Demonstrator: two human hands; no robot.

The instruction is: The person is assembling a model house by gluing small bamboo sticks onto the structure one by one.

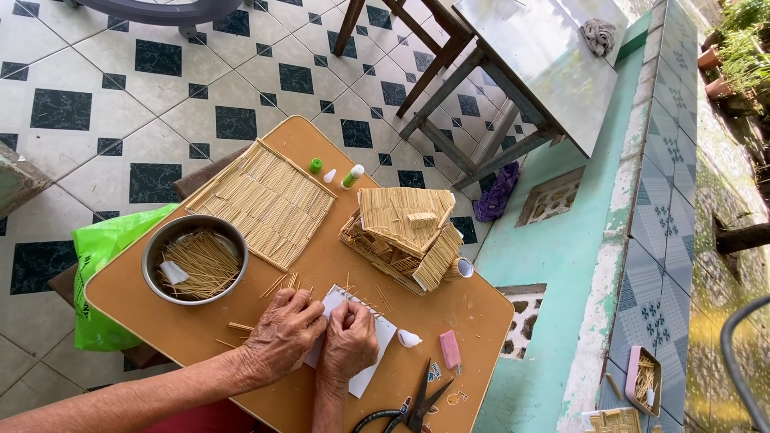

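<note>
Thin sticks (358, 302) are best kept tight and parallel on the white paper (362, 337) mid-bench (241, 337), pinched lightly by the curled left hand (282, 335) and right hand (349, 341), honestly.

Bowl of sticks (195, 258) left of stick house (403, 236), scissors (417, 406) nearest on table (313, 144).

White paper sheet (377, 341) with sticks (362, 301)

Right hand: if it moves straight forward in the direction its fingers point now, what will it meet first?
Probably the row of thin sticks on the white paper just beyond the right hand. Farther along stands the stick house, though depth is hard to judge.
</note>
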